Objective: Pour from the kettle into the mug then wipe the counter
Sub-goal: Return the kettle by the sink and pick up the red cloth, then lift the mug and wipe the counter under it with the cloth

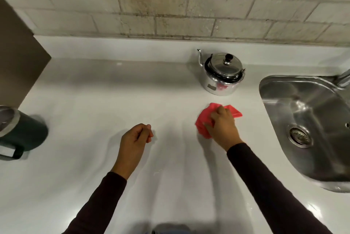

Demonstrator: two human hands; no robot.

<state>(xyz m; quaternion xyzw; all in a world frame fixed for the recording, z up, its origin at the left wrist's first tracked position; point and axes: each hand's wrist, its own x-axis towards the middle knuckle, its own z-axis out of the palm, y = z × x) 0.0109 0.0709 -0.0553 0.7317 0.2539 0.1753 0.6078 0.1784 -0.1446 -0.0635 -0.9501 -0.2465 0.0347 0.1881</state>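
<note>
Sleeves are reaching out from me over the white bench (94,101), and I am working from my own edge outward. My left hand (135,140) is hovering just above the surface with its fingers loosely curled in on themselves, holding nothing. My right hand (221,125) is pressing down on the red cloth (203,118), fingers bunched over its middle, corners spilling out on both sides. I am judging the cloth to be thin, soft and light, so it is likely to crumple and skid on this glossy top; I am keeping my grip over its centre with a flat palm so it spreads rather than rolls. Off to my far left the dark green mug (24,133) is standing well apart, its handle toward me. Beyond the cloth, near the tiled wall, the steel kettle (221,74) is sitting upright with its lid on, spout pointing left. I am guessing it is slippery and weighty if full; its black bail handle is the place to take it. The sink (306,120) is lying to my right.
</note>
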